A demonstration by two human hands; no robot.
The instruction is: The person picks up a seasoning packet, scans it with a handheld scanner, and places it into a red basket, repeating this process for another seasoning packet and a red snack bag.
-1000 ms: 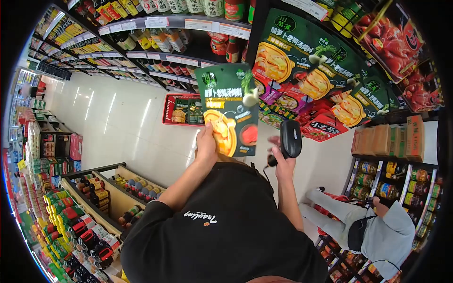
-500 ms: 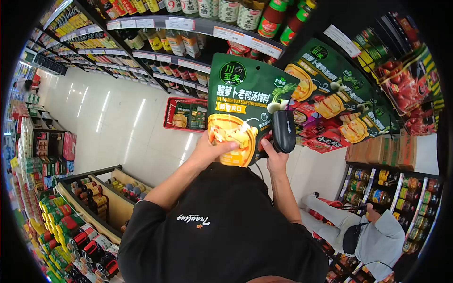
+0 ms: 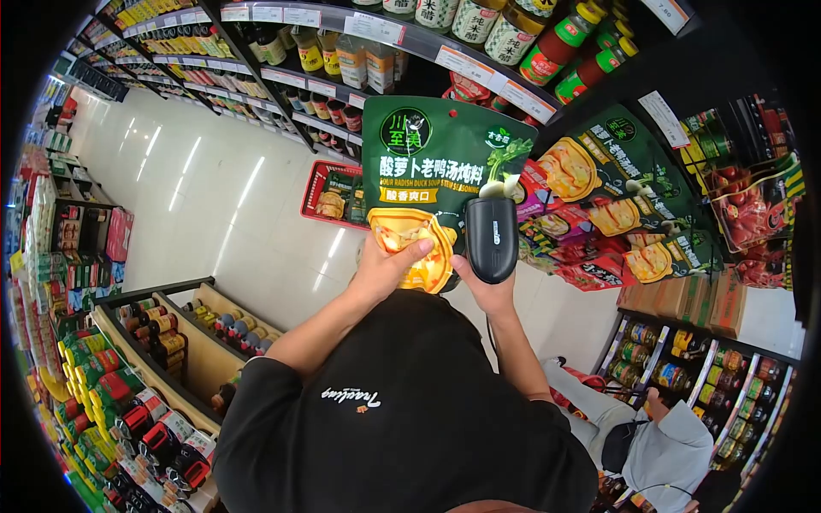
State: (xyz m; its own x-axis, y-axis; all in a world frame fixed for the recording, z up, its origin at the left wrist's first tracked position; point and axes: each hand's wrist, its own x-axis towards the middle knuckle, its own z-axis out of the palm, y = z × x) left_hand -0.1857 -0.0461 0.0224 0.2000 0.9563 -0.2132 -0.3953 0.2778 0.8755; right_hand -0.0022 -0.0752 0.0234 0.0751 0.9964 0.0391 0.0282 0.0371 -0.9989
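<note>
A green pouch of sour radish duck soup stew seasoning [image 3: 419, 184] is upright in front of my chest, its printed front facing me. My left hand [image 3: 383, 267] grips its lower left part, thumb lying across the front. Over the pouch's lower right side is a black handheld scanner [image 3: 492, 244] with a cable below. My right hand [image 3: 489, 292] is closed on the scanner from beneath, its thumb along the left edge; the other fingers are mostly hidden. To the right, matching green pouches [image 3: 611, 150] hang at the shelf.
A red basket [image 3: 318, 214] with green pouches is beyond my left hand. Bottles line the shelf [image 3: 410, 47] ahead. A wooden-sided display [image 3: 184, 342] stands at lower left. A person in light grey [image 3: 671, 449] is at lower right, near shelved jars [image 3: 684, 350]. Cardboard boxes [image 3: 684, 303] sit behind them.
The pouch has straightened a little and shifted slightly left. The scanner and my right hand have moved left and down. The shelves and hanging pouches appear further right as the view turned.
</note>
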